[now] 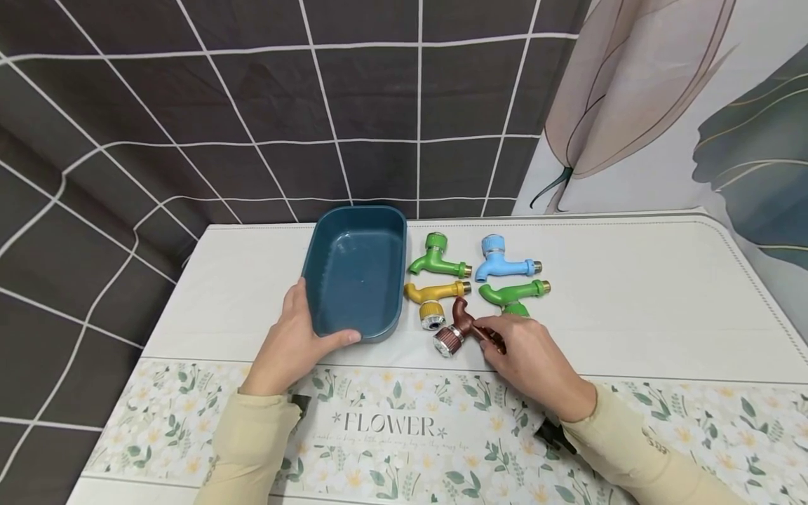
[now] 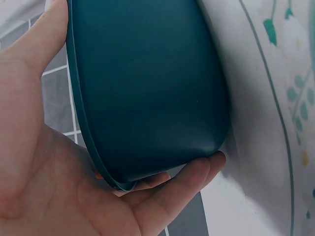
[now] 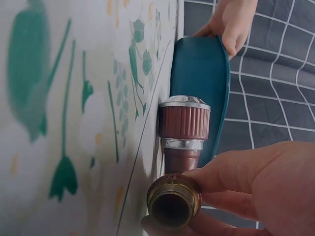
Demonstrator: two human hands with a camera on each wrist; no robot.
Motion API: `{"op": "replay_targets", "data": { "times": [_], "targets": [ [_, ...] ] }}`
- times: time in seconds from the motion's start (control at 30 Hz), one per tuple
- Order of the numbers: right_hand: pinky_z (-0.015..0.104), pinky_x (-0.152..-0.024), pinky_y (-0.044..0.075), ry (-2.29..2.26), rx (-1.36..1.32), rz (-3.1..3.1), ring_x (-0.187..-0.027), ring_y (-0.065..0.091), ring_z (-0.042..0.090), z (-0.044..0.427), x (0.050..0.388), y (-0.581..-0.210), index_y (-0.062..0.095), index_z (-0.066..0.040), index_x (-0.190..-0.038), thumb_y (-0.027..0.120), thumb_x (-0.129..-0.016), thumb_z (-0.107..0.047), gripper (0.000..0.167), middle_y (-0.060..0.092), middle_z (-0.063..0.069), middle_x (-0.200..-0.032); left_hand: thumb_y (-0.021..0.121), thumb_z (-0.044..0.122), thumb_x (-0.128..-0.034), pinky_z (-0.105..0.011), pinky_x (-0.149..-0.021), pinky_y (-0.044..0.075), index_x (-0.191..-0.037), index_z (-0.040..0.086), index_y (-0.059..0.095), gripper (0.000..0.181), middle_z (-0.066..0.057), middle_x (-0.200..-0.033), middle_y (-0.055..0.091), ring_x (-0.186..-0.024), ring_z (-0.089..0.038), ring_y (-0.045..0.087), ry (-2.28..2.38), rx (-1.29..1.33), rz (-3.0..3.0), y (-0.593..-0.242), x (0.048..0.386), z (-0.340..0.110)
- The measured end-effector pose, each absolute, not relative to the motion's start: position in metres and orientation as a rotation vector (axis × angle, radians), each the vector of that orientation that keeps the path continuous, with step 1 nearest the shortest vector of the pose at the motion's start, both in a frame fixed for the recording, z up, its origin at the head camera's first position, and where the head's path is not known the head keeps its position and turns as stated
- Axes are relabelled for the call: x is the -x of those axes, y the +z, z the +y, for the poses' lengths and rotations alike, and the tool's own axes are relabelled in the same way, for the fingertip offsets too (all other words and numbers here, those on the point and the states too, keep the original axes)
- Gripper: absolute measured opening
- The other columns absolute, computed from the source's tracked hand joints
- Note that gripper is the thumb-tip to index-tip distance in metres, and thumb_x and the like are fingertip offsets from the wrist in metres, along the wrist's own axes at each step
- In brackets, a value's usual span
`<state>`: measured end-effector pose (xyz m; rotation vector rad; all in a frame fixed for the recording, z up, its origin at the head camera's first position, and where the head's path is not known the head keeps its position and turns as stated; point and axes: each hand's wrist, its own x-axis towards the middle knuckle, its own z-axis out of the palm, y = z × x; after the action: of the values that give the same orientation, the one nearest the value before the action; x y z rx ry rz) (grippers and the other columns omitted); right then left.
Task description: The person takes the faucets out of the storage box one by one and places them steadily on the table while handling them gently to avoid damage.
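A dark blue plastic basin stands at the left of the tabletop. My left hand holds its near left corner, thumb along the near rim and fingers against the outer side wall. With thumb and fingertips my right hand pinches the pipe end of a brown faucet, whose ribbed knob points toward the basin. Close by lie a yellow faucet, a green faucet, a light blue faucet and a second green faucet, its knob partly hidden behind my right hand.
A white cloth covers the table, with a flowered band lettered FLOWER along the front. Behind the basin hangs a dark curtain with white grid lines. A leaf-patterned curtain hangs at the right.
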<state>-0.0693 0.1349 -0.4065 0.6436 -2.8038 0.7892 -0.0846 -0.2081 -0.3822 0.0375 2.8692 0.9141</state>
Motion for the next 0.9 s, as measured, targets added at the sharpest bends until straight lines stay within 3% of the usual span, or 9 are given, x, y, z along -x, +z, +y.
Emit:
{"op": "replay_targets", "data": {
  "times": [0.9],
  "targets": [
    [0.044, -0.071, 0.057, 0.707, -0.600, -2.828, -0.085, 0.071, 0.028, 0.1313, 0.0648, -0.4107, 0.075, 0.000, -0.107, 0.075, -0.085, -0.003, 0.021, 0.075, 0.012, -0.096, 0.080, 0.063, -0.0762, -0.060, -0.101, 0.043, -0.160, 0.000, -0.001, 0.132, -0.021, -0.163, 0.014, -0.129, -0.052, 0.048, 0.926, -0.063, 2.872, -0.3827, 0.0847, -0.2093]
  ]
}}
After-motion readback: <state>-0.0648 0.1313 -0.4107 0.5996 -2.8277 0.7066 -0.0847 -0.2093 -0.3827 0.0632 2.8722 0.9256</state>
